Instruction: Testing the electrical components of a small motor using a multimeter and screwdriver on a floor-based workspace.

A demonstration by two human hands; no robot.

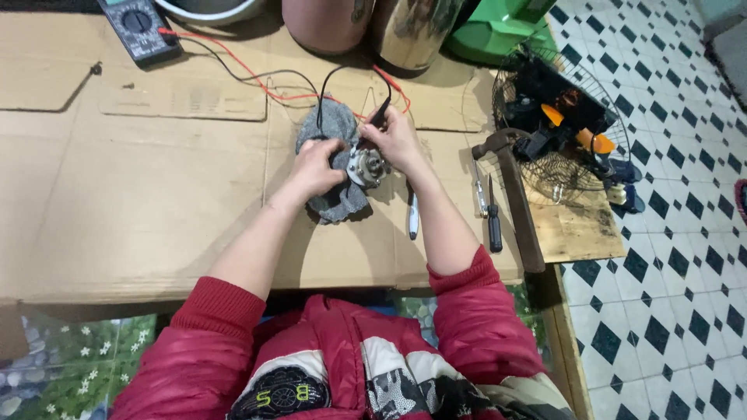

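A small round metal motor part (366, 166) lies on a grey cloth (334, 128) on the cardboard-covered table (156, 202). My left hand (315, 167) grips the cloth and the part's left side. My right hand (395, 138) rests on the part's right side and pinches a black probe (380, 115) whose tip meets the part. Black and red leads (257, 78) run from there to a multimeter (140, 27) at the far left.
A screwdriver (413, 216), a thin tester (479, 194), a black-handled tool (493, 222) and a hammer (513, 194) lie to my right. Pots and a kettle (408, 31) stand at the back. A fan cage (556, 124) holding parts sits at the table's right edge.
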